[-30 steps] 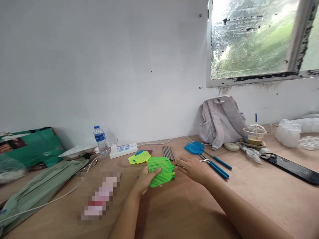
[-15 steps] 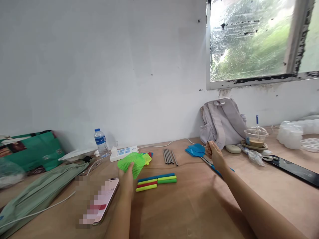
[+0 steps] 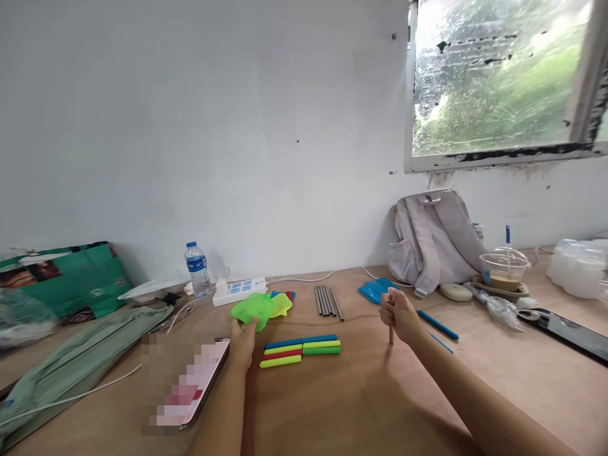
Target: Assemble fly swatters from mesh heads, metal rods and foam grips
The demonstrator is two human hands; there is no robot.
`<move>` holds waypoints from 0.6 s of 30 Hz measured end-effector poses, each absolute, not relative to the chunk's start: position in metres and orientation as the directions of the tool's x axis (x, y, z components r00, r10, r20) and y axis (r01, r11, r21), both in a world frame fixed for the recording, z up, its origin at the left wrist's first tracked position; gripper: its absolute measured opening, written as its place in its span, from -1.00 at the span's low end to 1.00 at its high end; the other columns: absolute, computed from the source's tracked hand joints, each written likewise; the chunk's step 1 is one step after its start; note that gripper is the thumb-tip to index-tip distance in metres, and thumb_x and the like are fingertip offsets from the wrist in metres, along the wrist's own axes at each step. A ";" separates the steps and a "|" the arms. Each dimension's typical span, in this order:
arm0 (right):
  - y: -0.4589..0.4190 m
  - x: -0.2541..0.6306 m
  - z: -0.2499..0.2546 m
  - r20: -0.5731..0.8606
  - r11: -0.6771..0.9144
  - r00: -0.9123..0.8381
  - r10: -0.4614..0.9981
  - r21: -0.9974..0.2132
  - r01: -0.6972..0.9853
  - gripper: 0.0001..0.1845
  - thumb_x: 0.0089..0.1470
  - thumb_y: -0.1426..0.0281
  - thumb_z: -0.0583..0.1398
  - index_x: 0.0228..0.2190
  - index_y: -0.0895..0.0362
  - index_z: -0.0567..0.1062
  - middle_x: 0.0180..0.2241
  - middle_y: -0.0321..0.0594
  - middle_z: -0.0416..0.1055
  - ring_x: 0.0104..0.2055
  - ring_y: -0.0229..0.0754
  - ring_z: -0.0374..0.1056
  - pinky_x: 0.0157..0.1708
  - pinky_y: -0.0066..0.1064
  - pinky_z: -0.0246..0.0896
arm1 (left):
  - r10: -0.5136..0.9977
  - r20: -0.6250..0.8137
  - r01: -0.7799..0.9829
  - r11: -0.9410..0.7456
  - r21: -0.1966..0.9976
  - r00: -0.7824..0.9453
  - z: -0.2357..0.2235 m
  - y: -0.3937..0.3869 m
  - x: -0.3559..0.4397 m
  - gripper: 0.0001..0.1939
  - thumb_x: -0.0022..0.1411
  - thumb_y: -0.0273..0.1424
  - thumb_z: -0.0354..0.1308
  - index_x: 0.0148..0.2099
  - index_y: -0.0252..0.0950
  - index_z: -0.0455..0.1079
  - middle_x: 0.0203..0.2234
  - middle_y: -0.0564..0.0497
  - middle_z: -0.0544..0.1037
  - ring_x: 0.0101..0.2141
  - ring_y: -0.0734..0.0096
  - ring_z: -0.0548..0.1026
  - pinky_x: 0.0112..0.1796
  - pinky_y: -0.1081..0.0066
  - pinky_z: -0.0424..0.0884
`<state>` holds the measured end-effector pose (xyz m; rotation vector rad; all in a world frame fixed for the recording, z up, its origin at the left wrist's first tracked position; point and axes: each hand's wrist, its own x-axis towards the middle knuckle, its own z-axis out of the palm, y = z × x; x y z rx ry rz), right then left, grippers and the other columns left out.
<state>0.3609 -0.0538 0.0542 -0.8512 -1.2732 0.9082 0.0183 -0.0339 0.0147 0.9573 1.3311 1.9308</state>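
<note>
Between clamped fingers of my left hand [image 3: 243,342], green mesh [image 3: 251,308], within my clenched right hand [image 3: 402,315], an upright rod [image 3: 391,335], between both hands' fingers, I see coloured tubes [image 3: 321,345]

The person's 2 bare hands [image 3: 403,316] join 2 slim forearms [image 3: 225,405], bare as far as they show.

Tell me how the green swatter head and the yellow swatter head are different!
The green swatter head is held in the left hand; the yellow swatter head lies on the table. The green one is in front; the yellow one is partly hidden behind it. Both are full of little holes.
</note>
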 end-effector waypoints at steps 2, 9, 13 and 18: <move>-0.049 0.360 0.050 0.426 0.431 0.090 0.900 -0.901 -0.042 -0.54 0.04 0.01 -0.12 -0.70 0.03 0.00 -0.76 -0.51 -0.21 -0.75 -0.37 -0.27 -0.77 -0.49 -0.27 | 0.805 0.236 -0.051 -0.313 0.948 -0.545 0.015 -0.029 0.017 -0.69 -0.05 -0.42 0.24 -0.19 -0.24 0.31 -0.30 0.04 0.49 -0.30 0.38 0.49 -0.18 0.30 0.37; -0.030 0.352 0.026 0.518 0.480 0.132 0.845 -0.844 0.239 -0.82 -0.05 0.31 0.08 -0.38 0.05 0.15 -0.51 -0.36 0.22 -0.53 -0.25 0.17 -0.50 -0.42 0.13 | 0.854 0.242 0.053 -0.245 0.968 -0.461 0.025 -0.016 0.018 -0.63 -0.15 -0.50 0.32 -0.23 -0.23 0.33 -0.29 -0.04 0.52 -0.20 0.25 0.48 -0.06 0.21 0.29; -0.006 0.343 0.013 0.490 0.439 0.054 0.870 -0.819 0.369 -0.84 -0.12 0.51 0.09 -0.39 0.11 0.31 -0.48 -0.31 0.28 -0.44 -0.19 0.24 -0.37 -0.33 0.18 | 0.867 0.244 0.131 -0.207 0.970 -0.434 0.023 -0.008 0.015 -0.52 -0.15 -0.46 0.32 -0.12 -0.22 0.28 -0.20 -0.09 0.49 -0.12 0.16 0.45 -0.05 0.19 0.29; 0.046 0.326 0.001 0.398 0.324 0.085 0.913 -0.837 0.442 -0.79 0.03 0.49 0.14 -0.22 0.20 0.37 -0.23 -0.15 0.36 -0.19 -0.13 0.30 -0.15 -0.18 0.20 | 0.821 0.313 0.338 -0.157 0.928 -0.477 0.013 -0.001 0.012 -0.27 -0.19 -0.39 0.32 0.06 -0.34 0.16 0.12 -0.34 0.15 0.17 -0.07 0.06 0.11 0.08 0.02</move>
